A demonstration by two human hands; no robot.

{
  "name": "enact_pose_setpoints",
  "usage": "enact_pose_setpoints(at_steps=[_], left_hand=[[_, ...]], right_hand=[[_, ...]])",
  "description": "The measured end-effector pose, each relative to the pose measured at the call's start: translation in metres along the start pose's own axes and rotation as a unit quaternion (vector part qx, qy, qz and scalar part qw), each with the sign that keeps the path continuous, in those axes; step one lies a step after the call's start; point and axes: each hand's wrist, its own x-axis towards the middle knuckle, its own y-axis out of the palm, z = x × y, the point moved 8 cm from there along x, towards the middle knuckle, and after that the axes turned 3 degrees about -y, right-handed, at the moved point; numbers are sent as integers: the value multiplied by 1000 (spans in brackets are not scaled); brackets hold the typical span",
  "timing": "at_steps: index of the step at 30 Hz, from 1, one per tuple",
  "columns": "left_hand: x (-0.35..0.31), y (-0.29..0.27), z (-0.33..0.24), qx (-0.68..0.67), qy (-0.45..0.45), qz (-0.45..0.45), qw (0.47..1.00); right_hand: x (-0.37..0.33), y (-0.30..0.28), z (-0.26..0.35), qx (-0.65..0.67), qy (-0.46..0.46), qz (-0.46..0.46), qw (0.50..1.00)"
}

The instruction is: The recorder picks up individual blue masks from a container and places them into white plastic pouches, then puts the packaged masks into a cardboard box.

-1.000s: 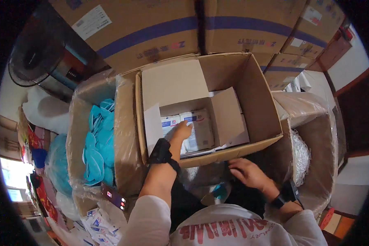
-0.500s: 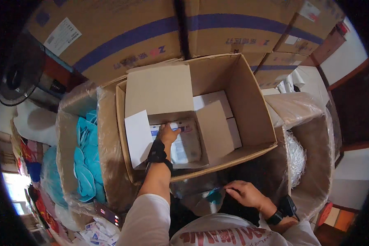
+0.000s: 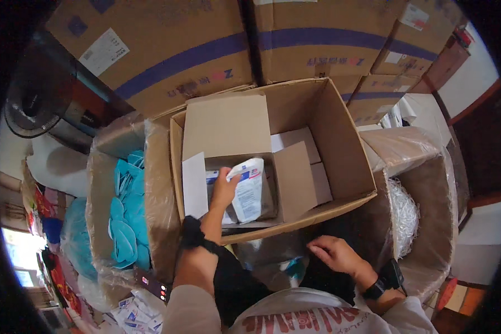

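Mid-frame, the left hand [image 3: 224, 192] clamps fingers on a part-hidden white packet [image 3: 249, 196]; whether right hand [image 3: 339, 257] fingers meet, I cannot tell.

The white packet [image 3: 249, 193], flat before, now tilts up, gripped by the left hand [image 3: 223, 192], apparently partly lifted.

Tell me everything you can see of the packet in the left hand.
The packet is white, roughly rectangular and soft-looking, like plastic film, with blue and red print near its top and fine print below. The left hand grips its upper left edge. It is tilted in the opening of the inner box; whether its lower end touches anything there is unclear. Its back is hidden.
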Motion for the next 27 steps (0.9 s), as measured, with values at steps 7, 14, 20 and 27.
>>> enact_pose_setpoints(at_steps=[7,14,20,27], left_hand=[[-53,-104,-57,-374,100,-38,921],[-131,-125,-141,-564,151,89,807],[-182,-93,-124,-679,19,156,717],[-227,-90,-137,-473,146,109,862]], right_hand=[[22,-27,31,50,-56,-126,989],[59,-6,121,267,-143,-61,951],[18,17,114,327,-90,-64,939],[-32,56,88,351,-90,14,932]])
